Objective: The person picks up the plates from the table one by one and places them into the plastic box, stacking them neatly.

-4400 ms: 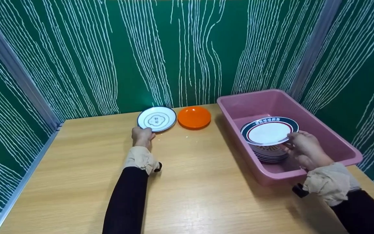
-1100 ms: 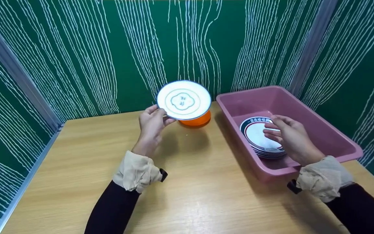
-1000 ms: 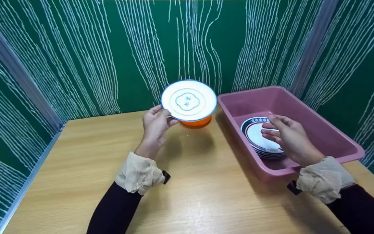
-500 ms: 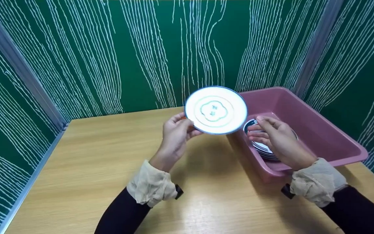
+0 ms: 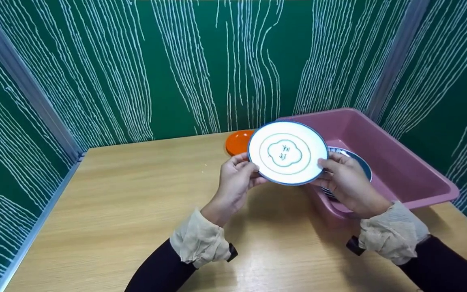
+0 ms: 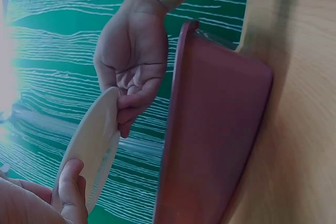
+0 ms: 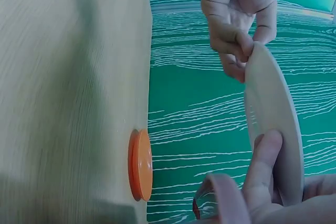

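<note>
A white plate with a blue rim and a lobed outline round dark characters [image 5: 288, 162] is held up above the table, its face tilted toward me. At its left edge my left hand [image 5: 235, 186] pinches the rim, thumb on top. My right hand [image 5: 349, 182] pinches the opposite edge the same way. Both wrist views show the white plate [image 6: 89, 145] from the side, fingers on its underside. Behind the right hand, a stack of plates with a dark green band [image 5: 359, 160] sits in the pink tub [image 5: 403, 174], mostly hidden.
The orange plate [image 5: 237, 142] lies on the wooden table [image 5: 136, 202] near the back, partly covered by the held plate. In the right wrist view the orange plate [image 7: 143, 166] looks doubled, perhaps stacked. Green walls with white lines enclose the table.
The right hand has let go of the green-banded plate onto the stack. My left hand has lifted the white plate and carried it right and nearer, and the right hand has taken its other edge.
</note>
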`<state>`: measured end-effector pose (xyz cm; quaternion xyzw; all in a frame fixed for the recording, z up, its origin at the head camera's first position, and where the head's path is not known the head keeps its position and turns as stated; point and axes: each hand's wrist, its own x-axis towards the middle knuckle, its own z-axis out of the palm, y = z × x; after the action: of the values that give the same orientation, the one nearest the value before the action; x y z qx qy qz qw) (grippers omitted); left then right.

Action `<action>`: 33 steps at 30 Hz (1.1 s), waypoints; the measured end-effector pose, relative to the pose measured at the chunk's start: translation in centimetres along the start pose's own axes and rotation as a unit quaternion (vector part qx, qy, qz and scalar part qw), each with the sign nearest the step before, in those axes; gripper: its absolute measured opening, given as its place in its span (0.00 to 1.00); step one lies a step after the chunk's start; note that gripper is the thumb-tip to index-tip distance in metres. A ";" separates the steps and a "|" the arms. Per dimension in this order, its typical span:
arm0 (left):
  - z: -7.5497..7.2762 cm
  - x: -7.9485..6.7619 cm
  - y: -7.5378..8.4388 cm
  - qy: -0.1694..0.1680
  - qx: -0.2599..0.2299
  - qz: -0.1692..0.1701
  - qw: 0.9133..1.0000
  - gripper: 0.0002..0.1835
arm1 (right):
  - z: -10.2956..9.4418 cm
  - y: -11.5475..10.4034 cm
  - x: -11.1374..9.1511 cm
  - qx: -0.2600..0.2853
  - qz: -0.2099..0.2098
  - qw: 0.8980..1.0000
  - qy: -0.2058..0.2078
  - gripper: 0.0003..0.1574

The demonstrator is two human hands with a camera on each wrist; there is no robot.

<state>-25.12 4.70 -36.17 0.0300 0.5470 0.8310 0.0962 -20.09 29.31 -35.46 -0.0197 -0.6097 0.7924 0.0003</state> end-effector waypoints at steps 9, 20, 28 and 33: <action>0.3 0.6 -0.5 -0.018 -0.001 0.007 1.000 0.20 | -0.4 -0.4 -0.4 0.032 0.007 0.999 0.017 0.25; -1.1 4.5 -1.5 -0.053 0.025 -0.013 0.998 0.12 | -2.6 -1.2 -0.7 0.084 0.017 0.993 0.079 0.38; -3.6 8.6 -2.4 0.014 0.077 -0.036 0.996 0.09 | -5.1 -1.4 -0.3 0.137 0.036 0.978 0.153 0.38; -4.4 10.3 -2.6 0.057 0.077 -0.053 0.994 0.09 | -6.3 -1.5 0.0 0.127 0.059 0.970 0.200 0.36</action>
<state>-35.54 3.68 -40.93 -0.0386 0.6146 0.7807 0.1061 -19.89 35.82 -35.63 -0.2133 -0.4891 0.8422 0.0777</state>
